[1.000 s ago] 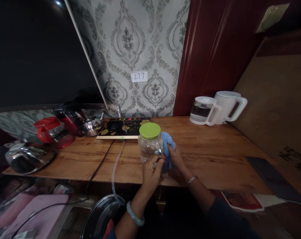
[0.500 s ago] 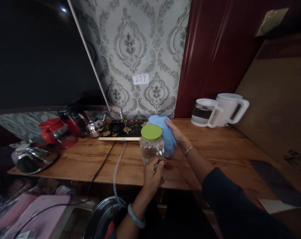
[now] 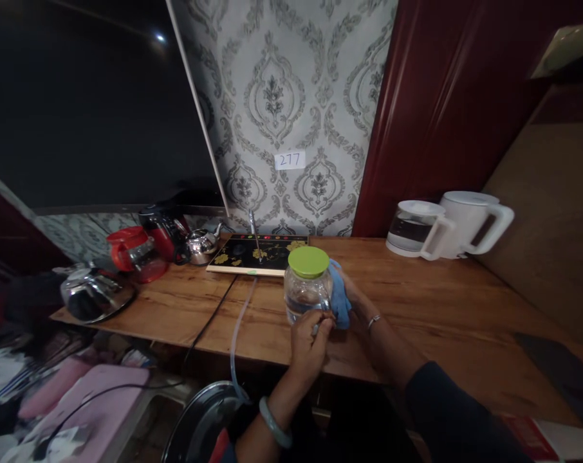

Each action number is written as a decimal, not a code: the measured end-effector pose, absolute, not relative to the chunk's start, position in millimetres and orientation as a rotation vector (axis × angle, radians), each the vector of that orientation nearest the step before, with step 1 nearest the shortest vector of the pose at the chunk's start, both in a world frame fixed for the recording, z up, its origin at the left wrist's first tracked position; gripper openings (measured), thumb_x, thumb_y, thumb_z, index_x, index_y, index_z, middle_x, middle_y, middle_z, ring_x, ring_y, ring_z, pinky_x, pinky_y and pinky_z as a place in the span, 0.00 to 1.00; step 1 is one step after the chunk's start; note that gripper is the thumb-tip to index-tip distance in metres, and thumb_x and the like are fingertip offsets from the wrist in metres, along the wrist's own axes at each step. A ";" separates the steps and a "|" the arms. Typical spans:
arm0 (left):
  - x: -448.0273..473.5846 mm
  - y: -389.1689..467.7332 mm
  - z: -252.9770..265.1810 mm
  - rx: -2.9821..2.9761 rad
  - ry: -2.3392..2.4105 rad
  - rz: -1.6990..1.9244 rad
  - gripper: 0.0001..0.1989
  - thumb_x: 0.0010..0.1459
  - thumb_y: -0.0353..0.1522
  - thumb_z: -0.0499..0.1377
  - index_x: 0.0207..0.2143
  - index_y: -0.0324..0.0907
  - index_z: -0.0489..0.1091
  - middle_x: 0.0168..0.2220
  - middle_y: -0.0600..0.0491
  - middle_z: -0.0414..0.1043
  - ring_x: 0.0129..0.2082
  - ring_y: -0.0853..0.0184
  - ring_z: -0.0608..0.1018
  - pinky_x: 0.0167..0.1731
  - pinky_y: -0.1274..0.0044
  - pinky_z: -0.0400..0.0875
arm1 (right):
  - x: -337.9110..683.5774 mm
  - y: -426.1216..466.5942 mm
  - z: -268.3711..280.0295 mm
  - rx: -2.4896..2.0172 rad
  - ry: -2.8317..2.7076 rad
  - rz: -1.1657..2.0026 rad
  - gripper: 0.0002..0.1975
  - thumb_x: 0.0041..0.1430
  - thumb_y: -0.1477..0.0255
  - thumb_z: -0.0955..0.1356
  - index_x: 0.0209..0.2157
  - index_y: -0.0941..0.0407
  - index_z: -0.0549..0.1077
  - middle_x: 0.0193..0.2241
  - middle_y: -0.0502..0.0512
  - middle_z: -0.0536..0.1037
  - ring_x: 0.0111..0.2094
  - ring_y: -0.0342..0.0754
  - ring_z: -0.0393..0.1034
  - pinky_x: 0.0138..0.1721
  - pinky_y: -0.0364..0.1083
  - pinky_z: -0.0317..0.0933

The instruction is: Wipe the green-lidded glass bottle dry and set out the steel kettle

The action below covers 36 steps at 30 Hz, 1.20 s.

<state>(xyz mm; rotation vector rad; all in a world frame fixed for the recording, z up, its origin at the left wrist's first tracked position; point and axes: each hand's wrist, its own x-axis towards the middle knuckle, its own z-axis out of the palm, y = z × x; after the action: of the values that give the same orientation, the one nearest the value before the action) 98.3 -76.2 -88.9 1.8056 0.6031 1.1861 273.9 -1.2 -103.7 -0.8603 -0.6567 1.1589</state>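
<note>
A clear glass pitcher (image 3: 304,297) with a green lid (image 3: 309,262) stands upright near the middle of the wooden table, with clear liquid inside. My left hand (image 3: 311,337) is closed around its handle at the front. Behind the pitcher's right side, my right hand (image 3: 356,292) presses a blue cloth (image 3: 340,296) against the glass. The right fingers are largely hidden by the cloth and the pitcher. Just behind stands a black tea stove panel (image 3: 257,252) with gold flowers and a metal spout (image 3: 254,228).
On the left stand a steel kettle (image 3: 93,292), a red-lidded glass pot (image 3: 136,252), a red and black kettle (image 3: 163,231) and a small steel teapot (image 3: 201,245). White kettles (image 3: 470,222) stand at the back right. A clear hose (image 3: 236,341) hangs into a dark basin (image 3: 199,418) below.
The blue cloth has moved down from beside the lid to the pitcher's right side, along with my right hand. My left hand stays on the handle. The view has shifted left.
</note>
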 end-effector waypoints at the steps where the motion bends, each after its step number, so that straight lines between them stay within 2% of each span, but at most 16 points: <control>1: 98.3 -76.2 -88.6 1.801 0.604 1.185 0.19 0.68 0.45 0.55 0.34 0.42 0.77 0.33 0.49 0.80 0.36 0.63 0.80 0.40 0.74 0.71 | 271.9 -5.8 -111.9 -0.896 -0.637 1.166 0.20 0.50 0.50 0.73 0.34 0.52 0.79 0.30 0.52 0.84 0.35 0.54 0.79 0.42 0.51 0.73; 4: 98.4 -76.5 -87.3 1.794 0.603 1.177 0.20 0.68 0.45 0.55 0.34 0.42 0.77 0.33 0.49 0.80 0.37 0.63 0.80 0.41 0.74 0.72 | 268.7 -25.4 -130.2 -1.051 -0.538 1.029 0.27 0.45 0.43 0.73 0.31 0.54 0.77 0.25 0.52 0.82 0.30 0.54 0.77 0.36 0.50 0.71; 6: 98.8 -77.1 -86.6 1.782 0.614 1.183 0.20 0.67 0.46 0.55 0.33 0.42 0.77 0.32 0.49 0.80 0.37 0.63 0.80 0.41 0.74 0.72 | 266.1 -43.5 -134.2 -1.148 -0.502 0.863 0.27 0.44 0.43 0.73 0.29 0.54 0.77 0.23 0.51 0.80 0.28 0.53 0.75 0.33 0.49 0.70; 9: 99.1 -79.1 -86.4 1.740 0.638 1.164 0.21 0.66 0.48 0.56 0.34 0.42 0.78 0.33 0.49 0.80 0.35 0.63 0.80 0.40 0.74 0.73 | 258.0 -74.9 -123.7 -1.263 -0.552 0.682 0.25 0.49 0.45 0.72 0.29 0.55 0.76 0.23 0.51 0.79 0.27 0.53 0.73 0.30 0.49 0.67; 11: 99.1 -80.7 -86.6 1.708 0.641 1.153 0.21 0.66 0.48 0.56 0.36 0.41 0.78 0.34 0.48 0.80 0.36 0.63 0.80 0.39 0.74 0.74 | 250.6 -93.2 -106.2 -1.257 -0.627 0.509 0.23 0.55 0.49 0.71 0.36 0.55 0.77 0.31 0.54 0.81 0.33 0.54 0.74 0.35 0.50 0.69; 14: 98.8 -82.1 -87.4 1.697 0.636 1.182 0.21 0.66 0.48 0.57 0.37 0.40 0.78 0.36 0.47 0.80 0.37 0.62 0.80 0.38 0.73 0.74 | 240.1 -107.7 -75.1 -1.210 -0.755 0.137 0.23 0.58 0.56 0.71 0.50 0.54 0.75 0.49 0.59 0.80 0.49 0.57 0.74 0.52 0.55 0.67; 15: 98.7 -82.2 -87.7 1.703 0.635 1.193 0.21 0.66 0.48 0.57 0.36 0.40 0.78 0.35 0.48 0.80 0.37 0.62 0.79 0.39 0.73 0.74 | 237.4 -108.5 -67.0 -1.202 -0.843 0.055 0.23 0.59 0.58 0.71 0.53 0.53 0.74 0.53 0.60 0.78 0.53 0.58 0.72 0.55 0.56 0.65; 17: 98.2 -81.9 -88.0 1.709 0.635 1.197 0.21 0.66 0.48 0.57 0.33 0.40 0.77 0.33 0.49 0.79 0.36 0.63 0.78 0.37 0.74 0.73 | 233.5 -105.5 -58.9 -1.178 -1.024 -0.073 0.22 0.58 0.61 0.72 0.53 0.53 0.75 0.56 0.61 0.76 0.58 0.60 0.69 0.60 0.60 0.61; 21: 96.2 -80.9 -87.2 1.707 0.625 1.160 0.22 0.66 0.48 0.56 0.31 0.40 0.76 0.30 0.51 0.77 0.33 0.65 0.76 0.35 0.76 0.70 | 234.8 -95.4 -78.0 -1.195 -1.137 -0.074 0.15 0.63 0.64 0.68 0.50 0.53 0.75 0.51 0.61 0.77 0.54 0.59 0.71 0.57 0.60 0.64; 27: 97.4 -82.3 -87.0 1.714 0.620 1.150 0.22 0.66 0.48 0.56 0.33 0.40 0.77 0.32 0.49 0.78 0.36 0.63 0.79 0.37 0.75 0.71 | 252.7 -103.0 -134.1 -1.373 -1.178 -0.054 0.17 0.58 0.62 0.70 0.47 0.54 0.77 0.44 0.60 0.80 0.45 0.59 0.74 0.49 0.60 0.69; 31: 94.2 -84.9 -85.8 1.702 0.617 1.197 0.16 0.66 0.43 0.57 0.37 0.41 0.78 0.36 0.48 0.80 0.39 0.62 0.81 0.40 0.74 0.74 | 260.5 -123.8 -146.9 -1.433 -1.326 0.022 0.16 0.56 0.63 0.69 0.44 0.53 0.79 0.40 0.60 0.83 0.41 0.60 0.77 0.43 0.58 0.72; 34: 78.2 -88.3 -84.6 1.752 0.670 1.376 0.12 0.65 0.39 0.59 0.41 0.41 0.77 0.39 0.47 0.80 0.42 0.61 0.81 0.44 0.71 0.75 | 256.6 -153.3 -142.8 -1.420 -1.359 0.009 0.16 0.57 0.62 0.70 0.46 0.51 0.79 0.44 0.60 0.84 0.44 0.62 0.79 0.45 0.60 0.73; 36: 61.7 -94.3 -83.8 1.794 0.676 1.446 0.11 0.64 0.39 0.60 0.39 0.42 0.77 0.37 0.48 0.79 0.39 0.62 0.80 0.41 0.72 0.75 | 247.9 -177.9 -136.7 -1.395 -1.340 -0.038 0.18 0.59 0.62 0.71 0.51 0.48 0.78 0.47 0.59 0.83 0.46 0.64 0.79 0.46 0.62 0.73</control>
<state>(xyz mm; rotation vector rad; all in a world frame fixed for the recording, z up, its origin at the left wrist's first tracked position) 61.7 -94.3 -83.8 1.7939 0.6756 1.4457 247.9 -177.9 -136.7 -1.3950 -1.3402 -0.0380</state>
